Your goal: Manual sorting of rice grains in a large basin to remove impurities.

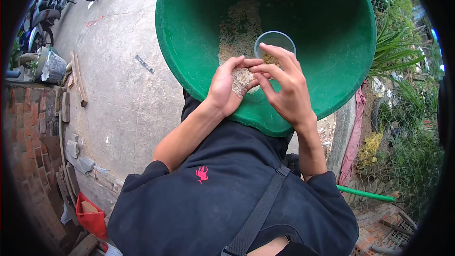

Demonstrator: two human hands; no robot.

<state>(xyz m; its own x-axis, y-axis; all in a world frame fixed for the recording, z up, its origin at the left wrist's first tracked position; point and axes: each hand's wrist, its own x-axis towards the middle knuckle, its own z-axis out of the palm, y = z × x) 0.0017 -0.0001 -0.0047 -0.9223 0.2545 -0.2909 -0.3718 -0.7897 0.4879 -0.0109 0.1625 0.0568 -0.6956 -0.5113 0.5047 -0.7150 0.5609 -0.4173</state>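
A large green plastic tub [187, 42] is in front of me, its near rim against my lap. My left hand [222, 86] is cupped palm up over the near part of the tub and holds a small heap of pale, flaky grain [241, 80]. Just right of it, my right hand [290, 87] has its fingers apart and bent, the tips close to the heap; I see nothing held in them. Beyond the right hand stands a clear round cup [283, 35] with yellowish grains [269, 59] in it, partly hidden by the fingers. More pale flakes [241, 21] lie scattered on the tub's bottom.
Concrete ground [123, 66] stretches to the left, with a motorbike [45, 12] at the far left. A brick wall [28, 132], wooden planks [78, 78] and a red bag [91, 215] are on the left. To the right are a wire fence [403, 161], plants and a green pipe [367, 193].
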